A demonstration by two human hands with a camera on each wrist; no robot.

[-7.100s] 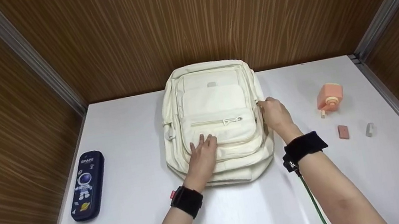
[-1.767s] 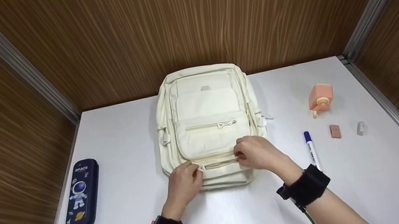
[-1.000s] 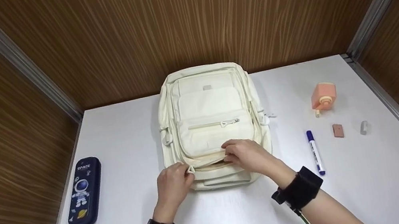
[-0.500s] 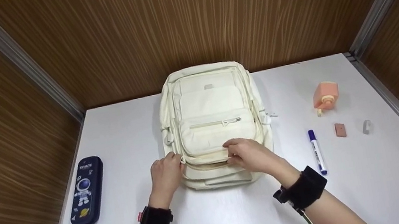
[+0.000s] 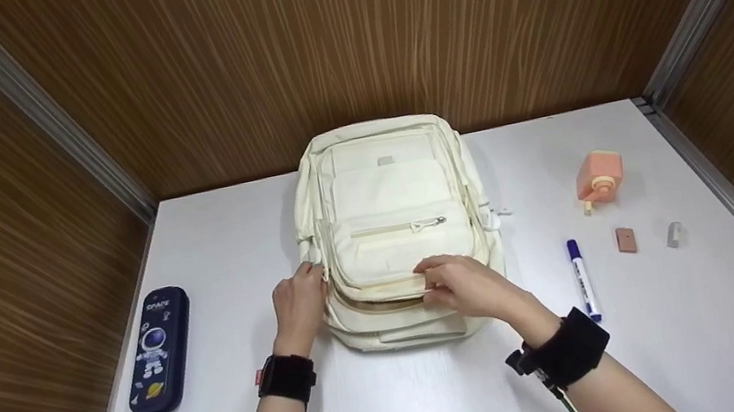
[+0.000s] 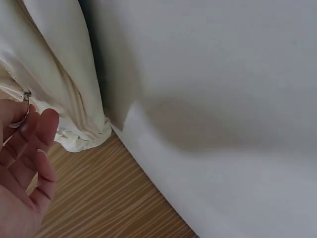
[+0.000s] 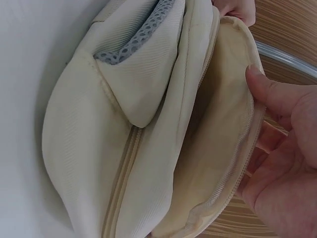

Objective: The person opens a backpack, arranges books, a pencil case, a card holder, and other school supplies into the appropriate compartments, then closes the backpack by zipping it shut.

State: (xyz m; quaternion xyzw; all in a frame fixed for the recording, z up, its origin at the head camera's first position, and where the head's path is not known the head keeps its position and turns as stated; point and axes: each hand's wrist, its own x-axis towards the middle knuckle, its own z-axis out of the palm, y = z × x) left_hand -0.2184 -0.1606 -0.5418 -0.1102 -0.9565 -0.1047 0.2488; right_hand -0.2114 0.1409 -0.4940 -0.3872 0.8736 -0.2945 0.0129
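Backpack [image 5: 388,187] with front pocket [image 5: 384,305] unzipped farther than earlier, cream with beige lining [image 7: 223,109], zip pull [image 6: 26,99] finger-pinched in left hand [image 5: 299,307], rim [image 7: 236,176] finger-gripped in right hand [image 5: 471,285]

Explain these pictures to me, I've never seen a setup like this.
There's no machine: the left grip and right grip are a person's bare hands. Wide pictures come from a head-worn camera looking down; close ones from a camera on each wrist. On the white table lie a cream backpack, a dark blue astronaut case, a blue-capped marker, a peach-coloured gadget, a small pink block and a small greyish piece. The left grip pinches a zipper pull; the right grip holds an open pocket's edge.
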